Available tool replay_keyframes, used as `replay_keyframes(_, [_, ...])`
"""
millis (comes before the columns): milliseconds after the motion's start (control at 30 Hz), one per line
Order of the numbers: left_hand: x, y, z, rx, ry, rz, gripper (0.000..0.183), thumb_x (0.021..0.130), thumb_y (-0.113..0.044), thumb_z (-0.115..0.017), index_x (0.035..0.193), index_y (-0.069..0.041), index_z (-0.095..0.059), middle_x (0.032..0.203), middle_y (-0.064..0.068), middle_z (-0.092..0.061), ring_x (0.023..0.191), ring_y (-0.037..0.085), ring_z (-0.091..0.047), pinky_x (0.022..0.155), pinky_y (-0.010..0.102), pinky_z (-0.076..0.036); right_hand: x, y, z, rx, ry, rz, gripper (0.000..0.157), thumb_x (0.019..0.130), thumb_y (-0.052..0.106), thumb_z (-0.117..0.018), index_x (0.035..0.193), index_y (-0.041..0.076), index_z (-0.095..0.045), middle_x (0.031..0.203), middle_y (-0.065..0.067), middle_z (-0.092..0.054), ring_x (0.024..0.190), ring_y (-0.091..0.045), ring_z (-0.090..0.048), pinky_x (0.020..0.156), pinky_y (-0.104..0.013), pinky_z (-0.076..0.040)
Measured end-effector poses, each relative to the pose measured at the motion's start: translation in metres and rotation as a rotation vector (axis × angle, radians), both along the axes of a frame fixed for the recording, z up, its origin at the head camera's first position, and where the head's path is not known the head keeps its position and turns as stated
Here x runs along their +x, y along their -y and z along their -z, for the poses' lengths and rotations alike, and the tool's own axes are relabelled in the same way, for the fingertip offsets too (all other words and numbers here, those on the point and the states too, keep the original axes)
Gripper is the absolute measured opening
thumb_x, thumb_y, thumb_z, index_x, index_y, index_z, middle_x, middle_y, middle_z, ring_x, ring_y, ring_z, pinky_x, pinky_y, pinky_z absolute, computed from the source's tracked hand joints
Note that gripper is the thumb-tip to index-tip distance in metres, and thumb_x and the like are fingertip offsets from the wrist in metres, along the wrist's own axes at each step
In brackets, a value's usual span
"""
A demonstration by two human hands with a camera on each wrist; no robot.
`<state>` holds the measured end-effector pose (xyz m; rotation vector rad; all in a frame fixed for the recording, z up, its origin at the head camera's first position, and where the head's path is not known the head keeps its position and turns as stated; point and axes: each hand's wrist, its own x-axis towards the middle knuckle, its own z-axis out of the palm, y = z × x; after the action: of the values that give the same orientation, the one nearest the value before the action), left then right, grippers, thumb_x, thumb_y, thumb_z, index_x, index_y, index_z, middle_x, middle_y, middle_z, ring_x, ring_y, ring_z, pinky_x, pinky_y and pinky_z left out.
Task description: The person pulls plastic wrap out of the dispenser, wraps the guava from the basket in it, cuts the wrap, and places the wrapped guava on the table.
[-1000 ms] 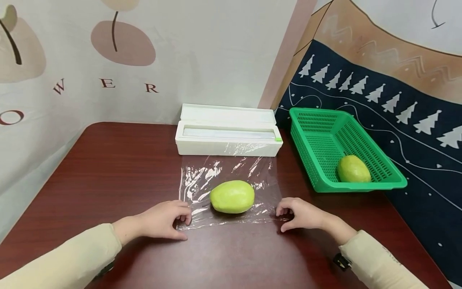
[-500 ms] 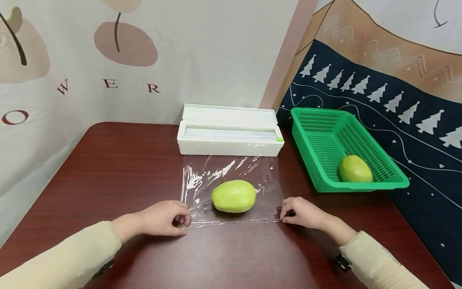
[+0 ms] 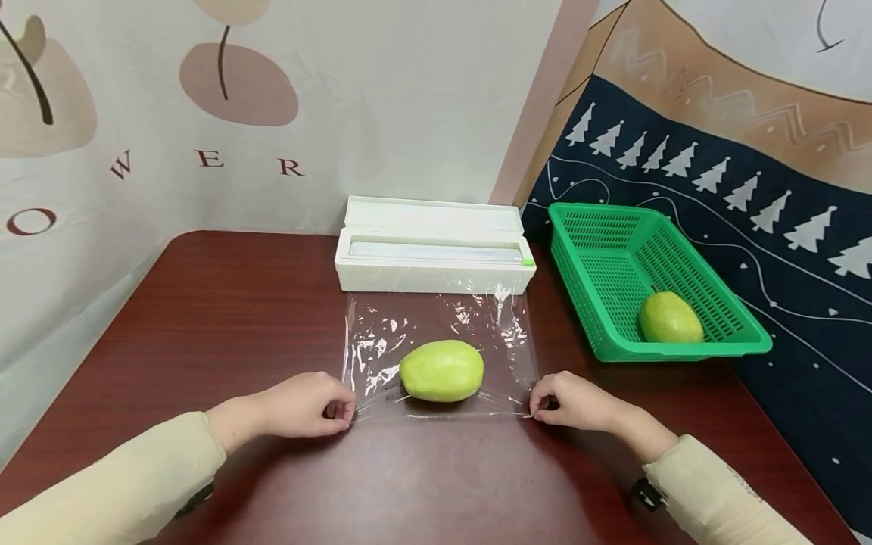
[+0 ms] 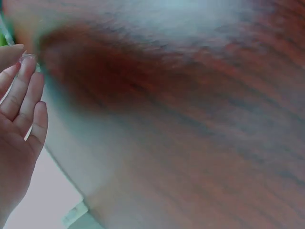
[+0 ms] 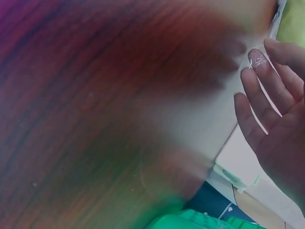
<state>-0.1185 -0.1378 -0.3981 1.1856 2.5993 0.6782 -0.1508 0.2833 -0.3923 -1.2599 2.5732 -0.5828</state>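
Observation:
A sheet of clear plastic wrap runs from the white wrap dispenser toward the near side of the table. On the sheet lies a yellow-green oval fruit. At the sheet's near left corner my left hand pinches the film between thumb and fingers. My right hand pinches the near right corner the same way. In the right wrist view, a bit of film shows against the fingertips; the left wrist view also has film at the thumb and fingertips.
The dispenser's lid is raised, and a small green piece sits at its right end. To the right stands a green plastic basket with a second fruit in it. Hanging printed cloths border the dark red table.
Both hands have closed their thumbs onto the corners of the film, the right first and then the left. The near edge now looks straighter and tighter. The fruit keeps its place on the sheet.

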Motion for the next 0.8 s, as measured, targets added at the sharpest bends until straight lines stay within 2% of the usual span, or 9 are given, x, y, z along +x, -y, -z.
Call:
replay_keyframes(267, [-0.003, 0.002, -0.017, -0.023, -0.014, -0.039, 0.021, 0.079, -0.012, -0.065, 0.067, -0.026, -0.055, 0.063, -0.021, -0.05, 0.06, -0.004, -0.046, 0.057, 0.015, -0.041, -0.003, -0.002, -0.009, -0.003, -0.025, 0.009, 0.014, 0.076, 0.002, -0.069, 0.074, 0.016, -0.066, 0.073, 0.011, -0.063, 0.074, -0.001, -0.055, 0.068, -0.02, -0.05])
replay_keyframes(567, [-0.009, 0.003, -0.028, -0.031, -0.037, -0.067, 0.021, 0.08, -0.014, -0.067, 0.067, -0.027, -0.056, 0.063, -0.021, -0.05, 0.061, -0.004, -0.045, 0.059, 0.016, -0.04, -0.008, -0.001, -0.023, 0.01, -0.012, 0.041, 0.014, 0.078, 0.003, -0.069, 0.075, 0.017, -0.067, 0.075, 0.011, -0.063, 0.075, -0.003, -0.056, 0.07, -0.024, -0.052])
replay_keyframes(800, [-0.014, 0.005, -0.035, -0.029, -0.051, -0.094, 0.021, 0.08, -0.013, -0.067, 0.068, -0.027, -0.057, 0.066, -0.021, -0.054, 0.065, -0.003, -0.05, 0.063, 0.019, -0.044, -0.015, 0.0, -0.037, 0.011, -0.012, 0.058, 0.011, 0.08, 0.004, -0.068, 0.076, 0.014, -0.067, 0.076, 0.009, -0.064, 0.076, -0.007, -0.058, 0.07, -0.024, -0.052])
